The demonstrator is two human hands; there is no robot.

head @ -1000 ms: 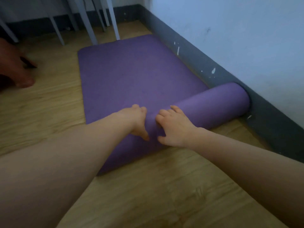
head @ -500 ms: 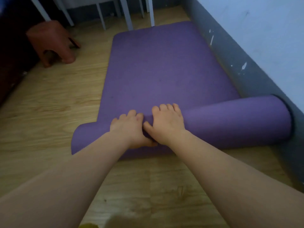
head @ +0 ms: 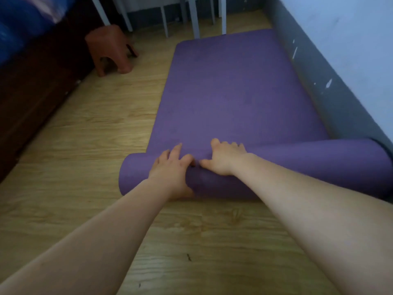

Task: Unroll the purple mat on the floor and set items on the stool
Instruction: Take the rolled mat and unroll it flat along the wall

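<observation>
Purple mat lies on the wood floor, flat portion extending ahead of the fingers; rolled portion's long axis runs crosswise beneath them, its right end against the grey baseboard. Left hand and right hand press flat on the roll, fingers extended, not clenched. Brown plastic stool stands far ahead-left.
</observation>
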